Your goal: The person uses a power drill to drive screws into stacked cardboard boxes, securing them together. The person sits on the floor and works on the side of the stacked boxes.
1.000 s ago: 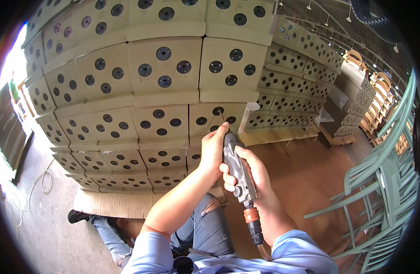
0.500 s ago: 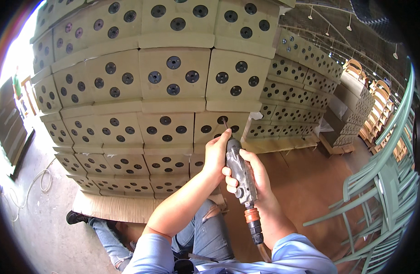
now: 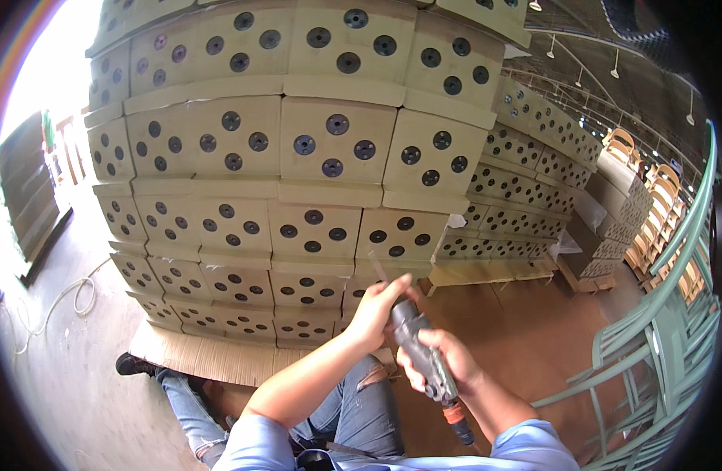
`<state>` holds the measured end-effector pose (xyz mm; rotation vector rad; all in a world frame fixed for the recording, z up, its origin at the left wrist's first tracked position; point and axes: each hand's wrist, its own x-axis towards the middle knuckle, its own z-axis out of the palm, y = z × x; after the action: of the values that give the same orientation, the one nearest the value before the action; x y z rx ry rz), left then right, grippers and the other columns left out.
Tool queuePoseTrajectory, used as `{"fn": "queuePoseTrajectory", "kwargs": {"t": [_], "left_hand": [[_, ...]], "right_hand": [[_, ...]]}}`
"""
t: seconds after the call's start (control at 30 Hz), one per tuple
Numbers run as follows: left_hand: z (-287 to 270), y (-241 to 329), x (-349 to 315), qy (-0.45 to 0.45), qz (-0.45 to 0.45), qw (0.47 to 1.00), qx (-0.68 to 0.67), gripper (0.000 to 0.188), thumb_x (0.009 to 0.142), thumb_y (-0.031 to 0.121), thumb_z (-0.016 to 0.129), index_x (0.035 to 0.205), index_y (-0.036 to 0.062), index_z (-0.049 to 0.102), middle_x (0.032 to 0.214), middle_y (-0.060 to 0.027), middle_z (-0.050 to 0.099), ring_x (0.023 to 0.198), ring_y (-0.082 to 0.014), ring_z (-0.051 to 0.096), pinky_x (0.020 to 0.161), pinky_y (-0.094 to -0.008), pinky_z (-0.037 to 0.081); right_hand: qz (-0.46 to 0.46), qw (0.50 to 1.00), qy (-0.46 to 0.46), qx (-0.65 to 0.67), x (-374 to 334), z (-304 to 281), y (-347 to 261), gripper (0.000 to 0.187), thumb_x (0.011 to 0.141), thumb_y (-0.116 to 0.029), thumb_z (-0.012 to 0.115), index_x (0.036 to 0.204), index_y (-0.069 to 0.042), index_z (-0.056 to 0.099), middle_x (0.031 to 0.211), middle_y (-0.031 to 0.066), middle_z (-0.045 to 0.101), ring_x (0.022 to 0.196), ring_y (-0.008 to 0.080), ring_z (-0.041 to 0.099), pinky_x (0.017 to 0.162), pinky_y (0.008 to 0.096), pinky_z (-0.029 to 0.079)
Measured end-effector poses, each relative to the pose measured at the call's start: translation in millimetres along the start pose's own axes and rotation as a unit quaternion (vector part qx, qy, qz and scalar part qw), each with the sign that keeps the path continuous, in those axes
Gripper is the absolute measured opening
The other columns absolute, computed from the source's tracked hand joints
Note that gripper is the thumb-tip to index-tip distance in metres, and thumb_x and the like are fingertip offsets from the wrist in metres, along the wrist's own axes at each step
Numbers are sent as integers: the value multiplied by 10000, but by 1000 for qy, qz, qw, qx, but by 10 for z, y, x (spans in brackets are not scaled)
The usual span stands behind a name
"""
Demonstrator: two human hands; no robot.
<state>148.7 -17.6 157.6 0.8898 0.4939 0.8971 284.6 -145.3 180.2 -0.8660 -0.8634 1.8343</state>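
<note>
My right hand [image 3: 449, 358] is wrapped round the dark body of a pneumatic screwdriver [image 3: 420, 339], which has an orange and black hose coupling at its lower end. With closed fingers, my left hand [image 3: 376, 311] holds the tool's front end, around its thin bit [image 3: 377, 265]. The bit points up and left, apparently a little short of the stack, its tip slightly blurred. Just beyond the tip is a beige box-shaped panel [image 3: 369, 250] with several round black discs fixed to its face. Similar panels [image 3: 339, 171] rise in rows above and to the left.
Flattened cardboard [image 3: 180, 352] lies under the stack beside my bent legs. More stacks [image 3: 526, 177] stand behind at the right. Green metal chairs [image 3: 659, 361] are piled close on my right, with wooden chair frames [image 3: 659, 196] farther back. A pale hose [image 3: 82, 294] curls on the left floor.
Both hands and the screwdriver have moved down, taking the bit away from a black disc on the lower right panel. The view has shifted, so the stack sits lower and farther right.
</note>
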Motion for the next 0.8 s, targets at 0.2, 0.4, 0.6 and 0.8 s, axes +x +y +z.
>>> {"fn": "queuePoseTrajectory", "kwargs": {"t": [0.2,0.4,0.6,0.8], "left_hand": [[-800,-655,-898,39,-64,997,-31,432,1003,465,589,841,71,660,717,-25,622,476,-68,433,408,-230,264],[-1382,-1711,-1226,267,-107,923,-255,381,1011,462,548,850,119,574,699,-47,572,498,-152,483,401,-265,280],[-1984,-2035,-1669,391,-90,862,-310,353,997,433,557,843,116,542,699,-53,555,524,-181,505,393,-297,289],[-2247,-2252,-2038,438,-105,836,-313,291,960,431,594,870,161,534,731,-24,545,616,-178,551,425,-315,293]], "right_hand": [[283,953,-104,-33,207,-226,496,389,1019,-419,552,1148,-53,522,870,146,642,560,198,644,479,320,547],[399,844,-122,-337,889,-379,1096,567,999,-635,496,1013,-71,560,802,81,619,588,181,644,525,328,557],[-53,772,74,-629,1577,-738,1098,561,947,-531,658,762,-2,665,593,95,640,532,192,644,546,362,517],[58,495,216,-840,1031,-2008,770,416,906,-498,615,935,-105,749,995,177,734,973,387,695,854,504,549]]}}
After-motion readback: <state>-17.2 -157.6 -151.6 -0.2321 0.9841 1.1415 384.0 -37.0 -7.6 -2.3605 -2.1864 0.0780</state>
